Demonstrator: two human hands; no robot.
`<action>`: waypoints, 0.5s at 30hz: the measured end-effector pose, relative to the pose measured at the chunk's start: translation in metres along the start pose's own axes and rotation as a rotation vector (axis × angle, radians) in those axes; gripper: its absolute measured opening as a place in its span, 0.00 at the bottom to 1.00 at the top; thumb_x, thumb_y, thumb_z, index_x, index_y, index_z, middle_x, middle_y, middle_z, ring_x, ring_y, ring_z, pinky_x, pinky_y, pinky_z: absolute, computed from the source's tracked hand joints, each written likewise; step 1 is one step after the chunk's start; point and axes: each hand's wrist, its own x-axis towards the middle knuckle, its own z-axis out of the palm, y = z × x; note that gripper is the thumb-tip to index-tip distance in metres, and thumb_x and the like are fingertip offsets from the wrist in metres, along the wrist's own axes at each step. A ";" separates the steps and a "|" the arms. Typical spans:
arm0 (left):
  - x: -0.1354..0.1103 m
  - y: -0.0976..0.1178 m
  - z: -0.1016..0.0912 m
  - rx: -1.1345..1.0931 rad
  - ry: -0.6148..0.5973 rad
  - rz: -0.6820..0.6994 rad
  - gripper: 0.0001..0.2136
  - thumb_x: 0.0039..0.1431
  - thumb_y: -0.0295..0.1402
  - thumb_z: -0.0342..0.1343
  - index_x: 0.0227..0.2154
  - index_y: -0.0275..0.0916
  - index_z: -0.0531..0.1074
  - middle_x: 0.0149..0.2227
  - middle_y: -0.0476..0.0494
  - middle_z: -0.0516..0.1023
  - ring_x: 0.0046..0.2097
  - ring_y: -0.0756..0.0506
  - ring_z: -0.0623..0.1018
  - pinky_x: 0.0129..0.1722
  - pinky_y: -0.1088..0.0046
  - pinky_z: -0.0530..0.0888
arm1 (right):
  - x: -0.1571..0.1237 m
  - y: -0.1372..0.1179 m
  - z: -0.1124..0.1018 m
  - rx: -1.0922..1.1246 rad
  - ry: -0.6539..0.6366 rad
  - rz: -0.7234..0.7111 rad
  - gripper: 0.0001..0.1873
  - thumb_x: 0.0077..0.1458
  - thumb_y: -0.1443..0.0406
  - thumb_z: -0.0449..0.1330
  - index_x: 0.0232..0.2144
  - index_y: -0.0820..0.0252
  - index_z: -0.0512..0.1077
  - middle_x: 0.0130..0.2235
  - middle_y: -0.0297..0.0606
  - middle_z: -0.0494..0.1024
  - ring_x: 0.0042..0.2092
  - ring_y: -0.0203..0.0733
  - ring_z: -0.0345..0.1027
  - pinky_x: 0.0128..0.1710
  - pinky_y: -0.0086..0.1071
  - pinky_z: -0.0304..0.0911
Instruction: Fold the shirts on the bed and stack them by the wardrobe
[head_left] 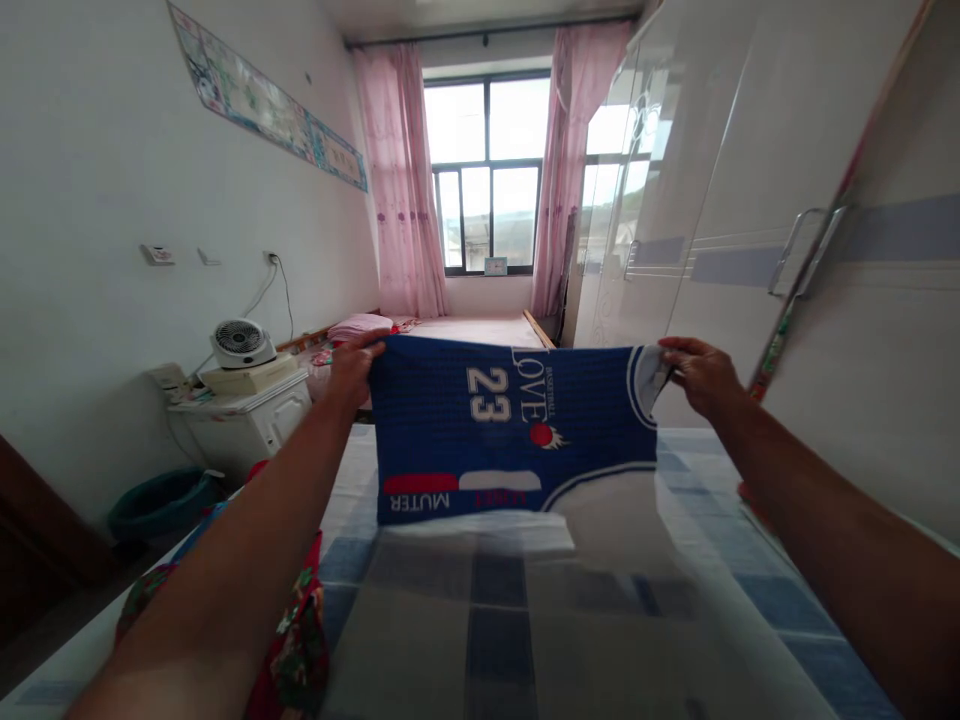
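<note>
A blue basketball jersey (pixel 439 420) with a white number 23, a red ball print and white trim is stretched sideways between my hands above the bed. My left hand (pixel 358 365) pinches its upper left corner, at the hem end. At the upper right, my right hand (pixel 694 372) grips the jersey near its white-edged neckline and shoulder. A white sleeve-like part hangs below the jersey's right side. The fingertips behind the fabric are hidden.
Beneath lies a bed with a blue-and-white checked sheet (pixel 499 640). Red floral cloth (pixel 296 640) lies by my left arm. A white cabinet (pixel 247 420) carries a small fan (pixel 244 342); a teal basin (pixel 154 505) stands beside it. Wardrobes (pixel 720 200) line the right.
</note>
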 end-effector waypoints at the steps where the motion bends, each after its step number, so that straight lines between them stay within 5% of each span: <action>1: 0.005 0.016 0.001 -0.021 0.006 0.075 0.20 0.55 0.26 0.53 0.52 0.32 0.66 0.38 0.51 0.78 0.31 0.57 0.72 0.35 0.80 0.70 | 0.008 -0.015 -0.003 0.033 0.030 -0.050 0.12 0.47 0.66 0.57 0.37 0.62 0.70 0.30 0.31 0.73 0.32 0.31 0.69 0.33 0.27 0.62; 4: 0.003 0.043 -0.003 -0.084 0.015 0.221 0.20 0.50 0.30 0.59 0.48 0.37 0.69 0.38 0.52 0.78 0.33 0.55 0.71 0.36 0.76 0.69 | 0.012 -0.040 -0.017 0.112 0.072 -0.149 0.12 0.41 0.64 0.62 0.33 0.52 0.70 0.35 0.30 0.74 0.35 0.35 0.67 0.35 0.32 0.66; 6: -0.015 0.039 -0.012 -0.100 -0.010 0.245 0.20 0.45 0.32 0.62 0.44 0.37 0.72 0.39 0.51 0.78 0.35 0.52 0.71 0.36 0.74 0.70 | -0.003 -0.034 -0.029 0.135 0.042 -0.138 0.12 0.38 0.64 0.64 0.30 0.48 0.70 0.36 0.30 0.74 0.35 0.36 0.66 0.36 0.34 0.67; 11: -0.106 -0.025 -0.051 0.057 -0.183 0.029 0.16 0.42 0.34 0.65 0.36 0.36 0.77 0.36 0.46 0.79 0.37 0.46 0.73 0.36 0.72 0.70 | -0.085 0.040 -0.067 0.016 -0.103 0.105 0.13 0.36 0.62 0.65 0.30 0.52 0.73 0.35 0.32 0.76 0.36 0.39 0.68 0.39 0.35 0.66; 15: -0.177 -0.075 -0.078 0.287 -0.454 -0.368 0.18 0.43 0.40 0.63 0.38 0.38 0.78 0.32 0.46 0.79 0.33 0.46 0.74 0.33 0.74 0.69 | -0.154 0.103 -0.089 -0.179 -0.290 0.341 0.19 0.37 0.55 0.65 0.34 0.56 0.74 0.37 0.37 0.78 0.39 0.44 0.71 0.38 0.36 0.67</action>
